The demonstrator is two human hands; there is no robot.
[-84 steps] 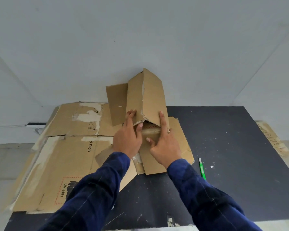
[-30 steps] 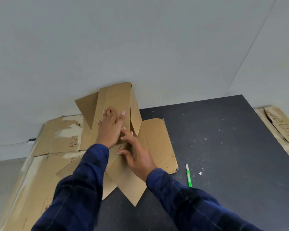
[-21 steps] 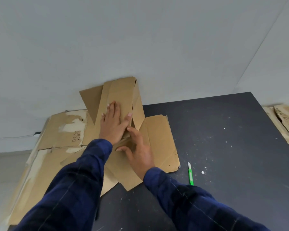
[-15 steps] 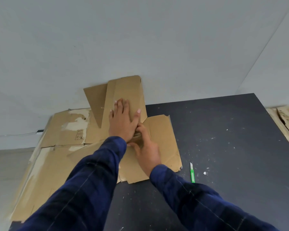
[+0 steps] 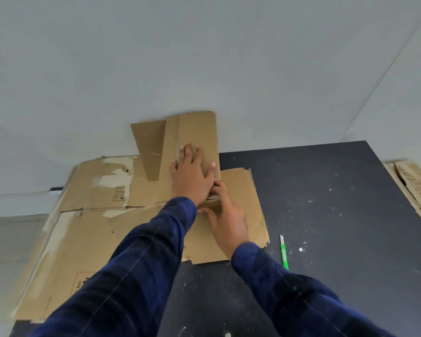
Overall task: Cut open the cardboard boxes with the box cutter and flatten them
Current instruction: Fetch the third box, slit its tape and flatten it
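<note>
The left hand [image 5: 192,176] presses down with straight, spread fingers on the small, partly flattened brown cardboard box [image 5: 197,132]. The box sits at the back of the black, paint-flecked bench [image 5: 326,215], its upper panels leaning on the white wall. The right hand [image 5: 229,220] touches the layered fold just beside it; I cannot tell whether it pinches or only presses.

Stiff creases may spring the panels up if pressure eases too early, and the fold could nip a fingertip.

Count:
- two hands
- one box being pressed
- one large flattened brown carton [image 5: 83,227] to its left
- one green box cutter [image 5: 284,254] lying untouched to its right
- one worn cardboard heap [image 5: 413,190] beyond the bench's right edge
</note>
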